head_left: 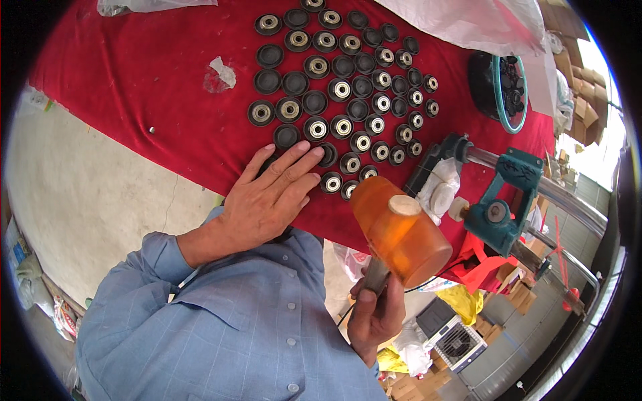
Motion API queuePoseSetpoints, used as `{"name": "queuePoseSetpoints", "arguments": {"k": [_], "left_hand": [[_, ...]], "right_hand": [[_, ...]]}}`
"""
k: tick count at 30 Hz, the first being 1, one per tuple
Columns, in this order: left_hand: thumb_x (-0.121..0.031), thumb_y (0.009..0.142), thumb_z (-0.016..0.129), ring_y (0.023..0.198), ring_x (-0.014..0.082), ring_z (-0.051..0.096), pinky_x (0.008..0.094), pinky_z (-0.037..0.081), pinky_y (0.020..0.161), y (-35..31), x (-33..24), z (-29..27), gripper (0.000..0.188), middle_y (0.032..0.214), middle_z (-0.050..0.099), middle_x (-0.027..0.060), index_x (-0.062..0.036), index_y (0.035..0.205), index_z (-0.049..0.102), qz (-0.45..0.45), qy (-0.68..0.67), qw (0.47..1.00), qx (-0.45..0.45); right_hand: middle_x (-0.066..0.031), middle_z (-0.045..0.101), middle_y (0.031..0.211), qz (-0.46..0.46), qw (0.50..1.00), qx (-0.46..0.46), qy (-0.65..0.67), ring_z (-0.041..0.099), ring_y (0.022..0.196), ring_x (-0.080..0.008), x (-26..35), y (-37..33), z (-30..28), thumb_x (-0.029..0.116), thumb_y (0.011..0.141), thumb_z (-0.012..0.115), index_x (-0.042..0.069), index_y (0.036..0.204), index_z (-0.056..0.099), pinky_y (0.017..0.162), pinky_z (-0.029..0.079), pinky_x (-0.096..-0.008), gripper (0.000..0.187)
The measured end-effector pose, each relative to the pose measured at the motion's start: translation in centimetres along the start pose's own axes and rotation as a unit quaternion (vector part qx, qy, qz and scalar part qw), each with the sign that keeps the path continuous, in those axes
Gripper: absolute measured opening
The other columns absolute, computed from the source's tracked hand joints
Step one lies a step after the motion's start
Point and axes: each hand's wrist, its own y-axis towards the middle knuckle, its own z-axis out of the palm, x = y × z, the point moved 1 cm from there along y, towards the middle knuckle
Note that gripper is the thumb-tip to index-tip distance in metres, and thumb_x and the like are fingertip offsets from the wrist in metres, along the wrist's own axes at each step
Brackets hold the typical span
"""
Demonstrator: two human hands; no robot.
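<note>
My right hand [378, 314] grips the handle of a mallet [401, 234] with a translucent orange head, raised near the front edge of the table. My left hand [267, 194] lies with its fingers stretched out at the table edge, over the nearest of the round black caps [287, 136]. One black piece is partly hidden under its fingers; I cannot tell whether they press on it. Beyond the hand, rows of these caps spread over the red cloth. Many hold a shiny metal bearing [316, 129]; others show only a black face.
A green press-like stand [508, 194] with metal rods rises at the right. Behind it sits a black bucket [487, 83] with a teal rim, holding black parts. Plastic sheeting [475, 23] covers the far side. A scrap of white film [223, 72] lies on the cloth.
</note>
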Motion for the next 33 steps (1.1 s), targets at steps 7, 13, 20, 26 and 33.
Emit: {"name": "queuePoseSetpoints", "arguments": {"k": [7,13,20,26,33], "left_hand": [[-0.013,0.089,0.071,0.147,0.0293,0.048,0.0551,0.032,0.119,0.0,-0.1,0.1,0.058,0.155,0.053,0.0118,-0.0008,0.144,0.053,0.001,0.008,1.0,0.003],[-0.018,0.085,0.073,0.153,0.0259,0.038,0.0556,0.027,0.123,0.3,-0.6,-0.3,0.07,0.164,0.042,0.008,-0.0038,0.15,0.052,0.01,0.082,0.996,0.042],[-0.023,0.087,0.072,0.154,0.0236,0.035,0.0568,0.024,0.123,0.5,-0.7,0.1,0.069,0.166,0.039,0.0071,-0.0046,0.15,0.053,0.011,0.082,0.994,0.068],[-0.023,0.089,0.072,0.154,0.0256,0.035,0.0593,0.024,0.122,0.3,-0.5,-0.2,0.07,0.166,0.038,0.0061,-0.0096,0.153,0.05,0.026,0.108,0.991,0.079],[-0.023,0.091,0.07,0.153,0.0272,0.035,0.0633,0.024,0.12,0.3,-0.5,0.1,0.065,0.167,0.038,0.0043,-0.0189,0.153,0.052,0.033,0.087,0.992,0.079]], "right_hand": [[-0.023,0.064,0.105,0.006,0.992,0.07,-0.102,0.064,0.09,-0.0373,0.9,2.6,2.5,-0.011,0.086,0.063,-0.001,0.145,0.055,0.079,0.054,-0.0399,0.06],[-0.0115,0.07,0.099,0.082,0.995,-0.048,0.026,0.06,0.072,-0.0104,0.5,1.5,0.9,-0.001,0.1,0.053,-0.003,0.157,0.041,0.067,0.05,-0.0256,0.058],[-0.0152,0.069,0.11,-0.043,0.986,0.017,-0.158,0.063,0.083,-0.0191,0.3,5.1,3.0,-0.008,0.095,0.058,-0.003,0.151,0.049,0.079,0.052,-0.0312,0.057],[-0.0118,0.069,0.11,0.095,0.995,-0.008,-0.021,0.062,0.079,-0.0129,0.3,4.5,1.4,-0.006,0.098,0.057,-0.002,0.154,0.047,0.073,0.052,-0.0268,0.057],[-0.0129,0.069,0.104,0.072,0.986,-0.141,0.042,0.061,0.078,-0.0139,0.2,2.7,0.7,-0.007,0.098,0.056,-0.003,0.154,0.046,0.071,0.052,-0.0258,0.057]]}}
